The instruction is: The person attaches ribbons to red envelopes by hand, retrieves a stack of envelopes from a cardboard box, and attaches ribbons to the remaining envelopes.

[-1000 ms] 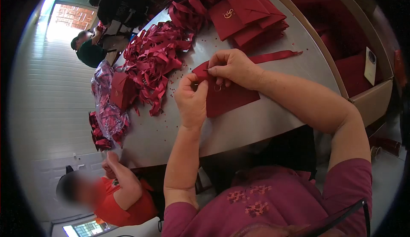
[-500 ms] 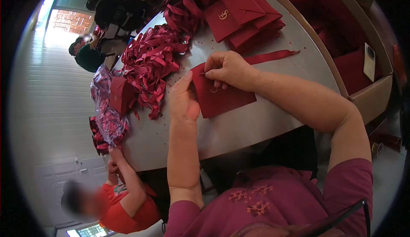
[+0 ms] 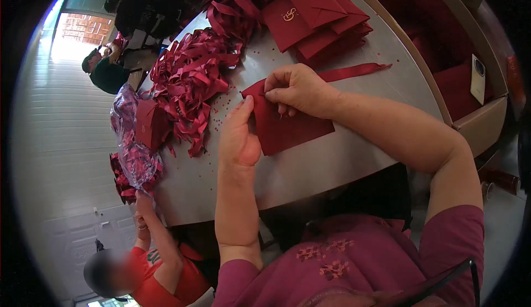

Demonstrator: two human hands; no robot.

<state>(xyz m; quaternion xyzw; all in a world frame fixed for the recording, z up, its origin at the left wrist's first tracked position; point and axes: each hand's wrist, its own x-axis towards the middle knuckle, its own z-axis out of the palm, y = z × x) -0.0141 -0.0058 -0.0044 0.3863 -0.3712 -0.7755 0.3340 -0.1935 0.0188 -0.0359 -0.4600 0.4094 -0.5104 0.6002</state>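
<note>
Pinching right hand (image 3: 283, 92): thumb and forefinger drawn together at the upper left of the red bag, other fingers curled; whatever sits between the tips is too small to tell
Left hand (image 3: 239, 135): loosely open, thumb against the bag's left edge; whether its fingers grip underneath cannot be told
Red bag (image 3: 293, 134): lying flat in front of the person, partly under the right hand
Bag risk: it could swivel if the left thumb bears too lightly, or crease at that corner if the pinch pulls hard
Ribbon (image 3: 357, 72): running out beyond the right hand, its far end loose on the grey table (image 3: 185, 199)
Ribbon risk: a forearm sweeping across could drag it askew
Stacked bags (image 3: 285, 28): just past the ribbon, edges uneven; a knock could slide the top ones
Carton (image 3: 480, 127): at the right, a phone (image 3: 478, 80) by its wall
Ribbon heap (image 3: 191, 80): left of the stack, tangled, so pulling one strand could bring others
Plastic wrap (image 3: 130, 116): beyond the heap, near a co-worker's hand (image 3: 145, 203)
</note>
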